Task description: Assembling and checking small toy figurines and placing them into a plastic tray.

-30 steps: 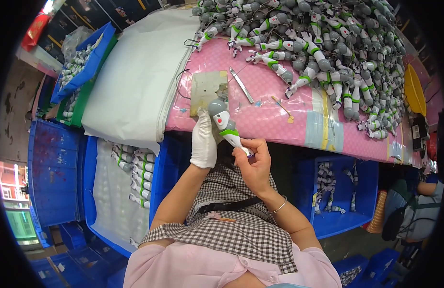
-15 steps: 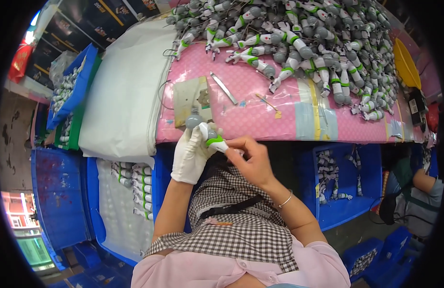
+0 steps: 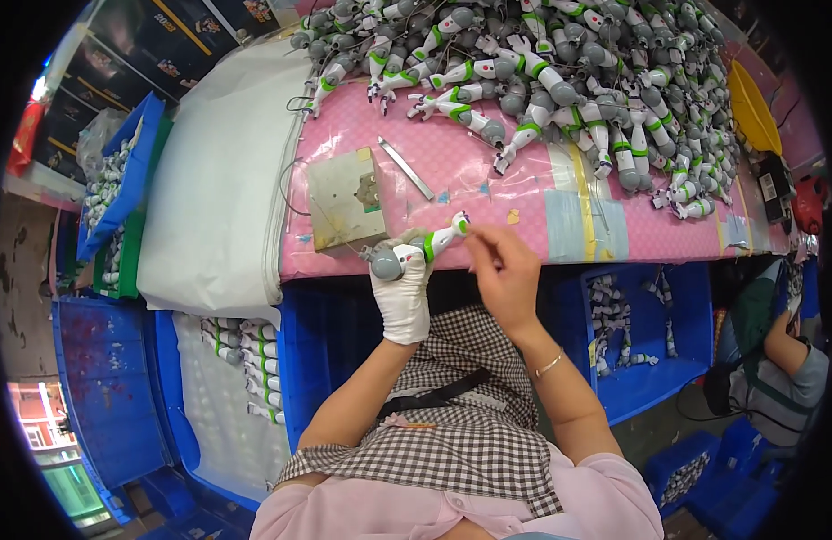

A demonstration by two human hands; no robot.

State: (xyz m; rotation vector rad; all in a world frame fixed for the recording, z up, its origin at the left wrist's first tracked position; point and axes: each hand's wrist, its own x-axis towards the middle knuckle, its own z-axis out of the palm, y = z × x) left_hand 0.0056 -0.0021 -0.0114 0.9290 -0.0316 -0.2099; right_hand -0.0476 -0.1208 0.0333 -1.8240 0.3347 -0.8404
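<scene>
In its white glove, my left hand [image 3: 402,301] is wrapped round a toy arm [image 3: 442,238], white with green bands. The toy arm's grey ball end [image 3: 386,264] sticks out on the left, and its small hand points up to the right. My bare right hand [image 3: 508,274] is beside that small hand, thumb and fingers pinched together. What the pinch holds, if anything, is too small to make out. Just beyond my left hand stands a metal block-shaped fixture [image 3: 344,200] on the pink-covered table [image 3: 416,202].
A large heap of similar toy arms [image 3: 605,90] covers the table's far side. A flat metal strip [image 3: 406,168] and a small yellowish scrap [image 3: 513,216] lie nearer. Blue bins [image 3: 654,387] with toy arms stand below the edge. A yellow basin [image 3: 751,108] is at right.
My left hand has moved right and turned the toy arm so its small hand points up. My right hand has come off it. The thin stick beside the yellowish scrap no longer shows on the table.
</scene>
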